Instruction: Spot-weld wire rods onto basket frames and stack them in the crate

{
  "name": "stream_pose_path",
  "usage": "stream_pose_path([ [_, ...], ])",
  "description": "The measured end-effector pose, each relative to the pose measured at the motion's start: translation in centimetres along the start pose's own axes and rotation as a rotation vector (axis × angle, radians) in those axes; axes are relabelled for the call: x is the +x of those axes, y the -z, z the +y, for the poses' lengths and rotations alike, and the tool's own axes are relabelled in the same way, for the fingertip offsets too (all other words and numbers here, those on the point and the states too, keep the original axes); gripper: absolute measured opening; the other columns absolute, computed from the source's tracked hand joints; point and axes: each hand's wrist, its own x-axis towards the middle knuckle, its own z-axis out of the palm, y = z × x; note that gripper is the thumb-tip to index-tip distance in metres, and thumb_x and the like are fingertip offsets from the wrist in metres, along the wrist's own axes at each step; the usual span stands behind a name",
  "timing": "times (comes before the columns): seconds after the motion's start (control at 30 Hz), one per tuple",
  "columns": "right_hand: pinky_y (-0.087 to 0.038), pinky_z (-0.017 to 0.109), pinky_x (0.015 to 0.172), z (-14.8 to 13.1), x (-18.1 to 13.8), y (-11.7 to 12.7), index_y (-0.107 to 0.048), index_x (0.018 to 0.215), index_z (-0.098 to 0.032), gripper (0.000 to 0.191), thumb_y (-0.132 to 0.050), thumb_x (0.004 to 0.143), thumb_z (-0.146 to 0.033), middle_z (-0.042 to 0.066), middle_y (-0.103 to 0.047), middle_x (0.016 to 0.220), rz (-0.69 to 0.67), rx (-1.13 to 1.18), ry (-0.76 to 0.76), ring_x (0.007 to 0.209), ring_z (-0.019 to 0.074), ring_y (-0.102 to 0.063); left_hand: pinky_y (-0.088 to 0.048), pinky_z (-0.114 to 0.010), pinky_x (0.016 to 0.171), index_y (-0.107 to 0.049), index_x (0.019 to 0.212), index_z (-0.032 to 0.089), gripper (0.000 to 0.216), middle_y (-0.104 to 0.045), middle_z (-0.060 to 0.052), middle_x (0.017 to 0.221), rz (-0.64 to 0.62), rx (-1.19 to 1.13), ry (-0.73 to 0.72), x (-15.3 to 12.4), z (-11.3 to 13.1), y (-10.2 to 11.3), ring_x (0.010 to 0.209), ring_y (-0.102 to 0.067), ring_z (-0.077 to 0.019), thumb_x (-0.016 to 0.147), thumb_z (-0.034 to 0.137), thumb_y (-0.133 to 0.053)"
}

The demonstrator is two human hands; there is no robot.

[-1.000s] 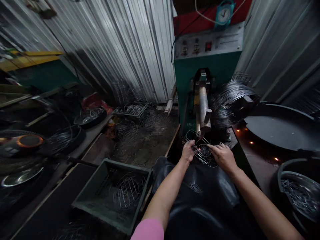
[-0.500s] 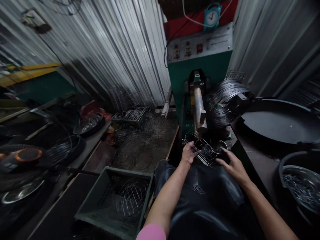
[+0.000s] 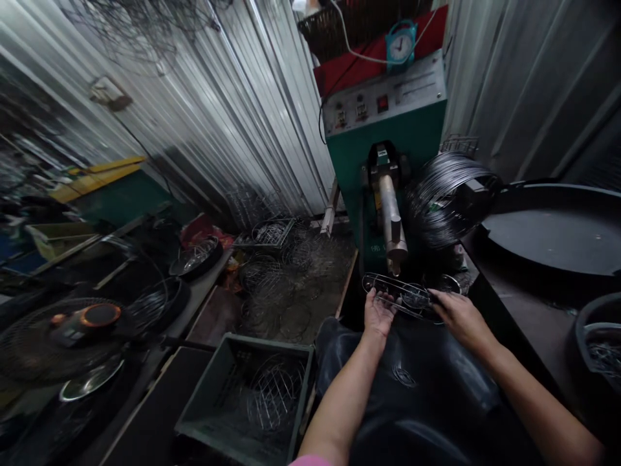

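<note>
My left hand [image 3: 380, 316] is closed on the left part of an elongated wire frame [image 3: 395, 285] with rounded ends. At the right end of the frame, my right hand [image 3: 460, 316] has its fingers pressed together on the wire; exactly what they pinch is too dark to make out. Just above the frame is the metal tip of a welding machine's arm [image 3: 391, 213], with a small gap seeming to lie between them. Several loose bent wires [image 3: 402, 375] rest on the black apron [image 3: 431, 401] over my lap.
A green crate [image 3: 204, 404] holding a wire grid piece [image 3: 274, 395] stands at left. To the right of the green machine [image 3: 383, 126] are a wire coil [image 3: 449, 194], a large black pan [image 3: 557, 239] and a tub [image 3: 577, 343]. A fan [image 3: 53, 343] stands far left.
The wire frame has turned flatter beneath the machine's tip. My right hand's fingers have gone from spread apart to closed at its right end. The view has swung slightly left.
</note>
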Motion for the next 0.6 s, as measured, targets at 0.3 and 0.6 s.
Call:
stream_pose_path([
  [0.3, -0.05, 0.028, 0.06, -1.2, 1.6, -0.2, -0.061, 0.099, -0.022, 0.024, -0.045, 0.082, -0.023, 0.006, -0.071, 0.087, -0.182, -0.03, 0.057, 0.074, 0.0208, -0.067, -0.046, -0.041, 0.08, -0.06, 0.083, 0.017, 0.043, -0.062, -0.011, 0.081, 0.047, 0.842, -0.195, -3.0, 4.1, 4.6, 0.089, -0.059, -0.0261, 0.065, 0.056, -0.064],
  [0.6, -0.047, 0.03, 0.069, -3.0, 1.6, 0.2, -0.062, 0.094, -0.023, 0.019, -0.05, 0.079, -0.021, 0.004, -0.071, 0.081, -0.239, -0.084, 0.094, 0.076, 0.0205, -0.065, -0.017, -0.041, 0.107, -0.069, 0.082, 0.03, 0.027, -0.068, -0.004, 0.085, -0.605, 1.455, -0.775, -6.3, 6.0, -2.1, 0.094, -0.056, -0.0248, 0.057, 0.036, -0.077],
])
